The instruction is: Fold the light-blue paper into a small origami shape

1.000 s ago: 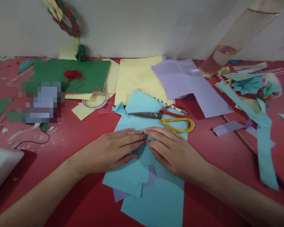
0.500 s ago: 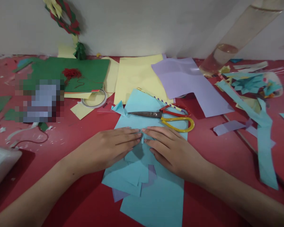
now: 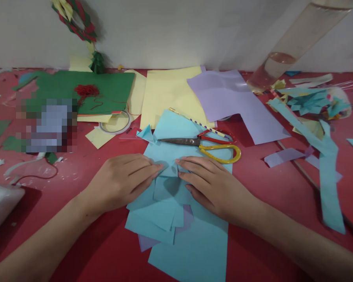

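A small folded piece of light blue paper (image 3: pixel 170 169) lies between my hands, over other blue sheets. My left hand (image 3: pixel 126 176) has its fingers drawn together at the paper's left corner, pinching it. Stretched out and slightly spread, the fingers of my right hand (image 3: pixel 208 182) rest on the paper's right side and hide part of it. Beneath are several cut blue pieces (image 3: pixel 153 219) and a large blue sheet (image 3: pixel 200 250). Just beyond my fingers lie scissors (image 3: pixel 191 141) with one red and one yellow handle, a dotted pencil (image 3: pixel 198 124) and a small folded blue shape (image 3: pixel 146 134).
Yellow (image 3: pixel 170 94) and purple sheets (image 3: pixel 223 94) lie at the back. Green paper (image 3: pixel 111 90) with red thread (image 3: pixel 86 91), a tape roll (image 3: pixel 126 127) and a blurred-out device (image 3: pixel 51 125) are leftward. A liquid-filled bottle (image 3: pixel 276 64) and blue strips (image 3: pixel 331 188) are rightward.
My left hand has slid left, away from my right fingertips, exposing more of the folded blue paper. My right hand stays almost in place.
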